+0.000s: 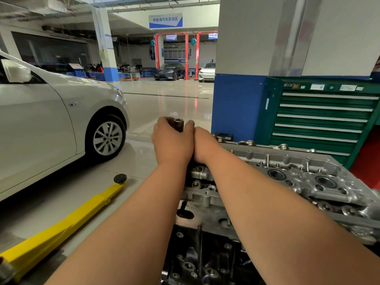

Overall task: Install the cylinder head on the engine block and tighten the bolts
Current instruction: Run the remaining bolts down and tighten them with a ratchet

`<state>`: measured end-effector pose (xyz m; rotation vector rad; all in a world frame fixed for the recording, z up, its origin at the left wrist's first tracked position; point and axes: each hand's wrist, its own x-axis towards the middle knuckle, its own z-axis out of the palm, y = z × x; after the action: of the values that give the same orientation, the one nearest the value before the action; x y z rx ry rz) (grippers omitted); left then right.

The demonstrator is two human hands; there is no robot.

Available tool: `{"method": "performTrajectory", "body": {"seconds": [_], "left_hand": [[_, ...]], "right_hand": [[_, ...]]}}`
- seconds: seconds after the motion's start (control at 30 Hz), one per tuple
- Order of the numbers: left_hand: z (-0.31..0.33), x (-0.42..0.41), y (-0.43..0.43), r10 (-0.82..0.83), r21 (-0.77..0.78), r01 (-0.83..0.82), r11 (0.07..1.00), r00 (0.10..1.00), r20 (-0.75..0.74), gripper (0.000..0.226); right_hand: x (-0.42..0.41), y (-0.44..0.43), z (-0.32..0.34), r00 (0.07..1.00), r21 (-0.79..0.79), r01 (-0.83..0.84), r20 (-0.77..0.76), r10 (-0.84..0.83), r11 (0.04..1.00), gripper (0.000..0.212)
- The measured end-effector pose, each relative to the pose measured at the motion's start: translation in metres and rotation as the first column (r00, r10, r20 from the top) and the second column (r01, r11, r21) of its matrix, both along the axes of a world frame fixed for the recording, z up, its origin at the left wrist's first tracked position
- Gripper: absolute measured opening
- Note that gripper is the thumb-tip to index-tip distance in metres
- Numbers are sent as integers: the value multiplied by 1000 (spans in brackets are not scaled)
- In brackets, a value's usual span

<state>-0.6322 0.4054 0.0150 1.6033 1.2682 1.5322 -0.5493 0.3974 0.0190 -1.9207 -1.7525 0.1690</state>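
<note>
The aluminium cylinder head [287, 173] lies on the dark engine block [205, 262] at lower right, its bores and studs facing up. Both my arms reach forward over its far left end. My left hand [171, 142] and my right hand [202, 146] are pressed side by side and together grip a dark tubular tool handle [178, 124], whose open round end sticks up between them. The lower part of that tool and whatever it sits on are hidden behind my hands.
A silver car [51, 120] stands at left. A yellow lift arm [61, 223] with a black pad lies across the floor below it. A green drawer tool cabinet [322, 118] and a blue-and-white pillar [238, 103] stand behind the engine. More cars are parked far back.
</note>
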Motion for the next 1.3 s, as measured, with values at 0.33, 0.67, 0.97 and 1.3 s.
{"method": "performTrajectory", "body": {"seconds": [0.33,0.67,0.97,1.3], "left_hand": [[1,-2,-4,8,38,-9,999,1000,18,48],[0,-4,0,78,38,-79,996,997,19,15],[1,-4,-6,20,65,-18,998,999,-32,48],[0,-4,2,67,62,-67,996,998,4,15]], "right_hand": [[1,-2,2,997,-12,-76,-21,76,997,36],[-1,0,4,987,-33,-73,139,77,997,36],[1,0,3,995,-23,-57,79,59,998,36],[1,0,3,991,-32,-73,107,76,997,35]]}}
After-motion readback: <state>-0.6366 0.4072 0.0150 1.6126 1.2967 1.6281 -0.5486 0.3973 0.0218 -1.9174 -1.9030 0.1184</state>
